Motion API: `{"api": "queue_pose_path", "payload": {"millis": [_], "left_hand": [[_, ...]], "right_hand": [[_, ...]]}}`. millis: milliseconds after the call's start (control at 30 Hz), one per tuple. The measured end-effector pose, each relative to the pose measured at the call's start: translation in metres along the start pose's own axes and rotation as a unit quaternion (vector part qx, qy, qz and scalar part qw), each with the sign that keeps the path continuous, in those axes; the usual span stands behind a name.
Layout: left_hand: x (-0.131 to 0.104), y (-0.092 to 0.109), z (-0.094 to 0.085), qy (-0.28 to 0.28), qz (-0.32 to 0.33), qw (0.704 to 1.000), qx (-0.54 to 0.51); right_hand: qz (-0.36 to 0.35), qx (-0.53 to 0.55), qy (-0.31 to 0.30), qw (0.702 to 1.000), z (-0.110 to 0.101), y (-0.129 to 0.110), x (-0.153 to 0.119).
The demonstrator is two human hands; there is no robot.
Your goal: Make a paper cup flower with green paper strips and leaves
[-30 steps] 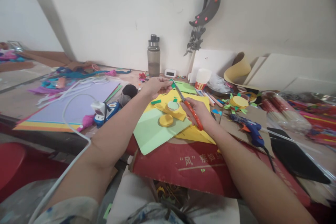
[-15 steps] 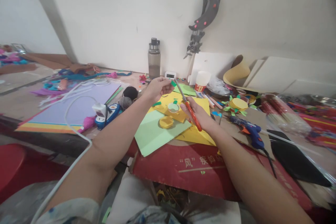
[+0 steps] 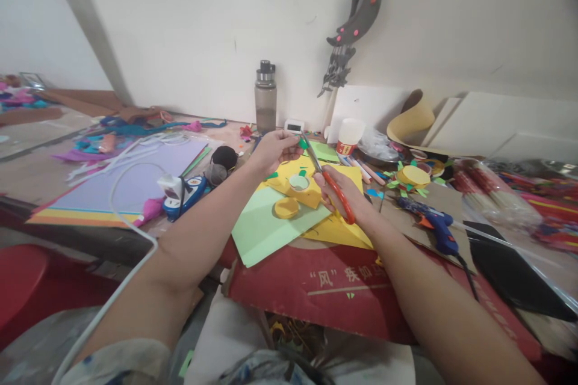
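Note:
My left hand pinches a small piece of green paper above the work area. In my right hand is a pair of scissors with orange-red handles, its blades pointing up and away beside the green piece. Whether the blades touch the paper I cannot tell. Under the hands lie yellow paper and a light green sheet. A round yellow paper piece rests on the green sheet, near a yellow piece with a round hole. Small green scraps are scattered around it.
On the right are a blue glue gun, a yellow and green paper turtle-like shape and a paper cup. A water bottle stands at the back. To the left are a blue power strip with a white cable and stacked coloured sheets.
The scissors and my right hand have shifted slightly right. The green piece in my left hand is turned a little differently. The camera view has moved slightly.

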State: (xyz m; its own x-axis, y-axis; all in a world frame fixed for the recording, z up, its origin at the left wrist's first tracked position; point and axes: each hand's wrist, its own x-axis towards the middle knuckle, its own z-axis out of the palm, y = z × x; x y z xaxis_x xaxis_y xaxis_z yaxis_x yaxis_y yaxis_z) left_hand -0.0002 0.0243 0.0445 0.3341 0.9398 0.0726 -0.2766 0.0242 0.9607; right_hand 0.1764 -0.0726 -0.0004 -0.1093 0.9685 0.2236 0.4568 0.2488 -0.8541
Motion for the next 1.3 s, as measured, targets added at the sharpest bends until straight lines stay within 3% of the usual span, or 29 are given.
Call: {"api": "queue_pose_path", "payload": {"millis": [300,1067,1300], "left_hand": [[0.003,-0.002,-0.007,-0.015,0.012,1.000,0.021],[0.007,-0.004,-0.011,-0.029,0.022,0.999,0.035],[0.005,-0.004,-0.010,-0.024,0.023,0.999,0.019]], "right_hand": [[0.001,-0.020,-0.036,0.999,-0.003,-0.011,-0.003],[0.014,0.005,-0.023,1.000,-0.001,0.001,0.000],[0.041,0.010,-0.005,0.999,-0.001,-0.008,-0.004]]}}
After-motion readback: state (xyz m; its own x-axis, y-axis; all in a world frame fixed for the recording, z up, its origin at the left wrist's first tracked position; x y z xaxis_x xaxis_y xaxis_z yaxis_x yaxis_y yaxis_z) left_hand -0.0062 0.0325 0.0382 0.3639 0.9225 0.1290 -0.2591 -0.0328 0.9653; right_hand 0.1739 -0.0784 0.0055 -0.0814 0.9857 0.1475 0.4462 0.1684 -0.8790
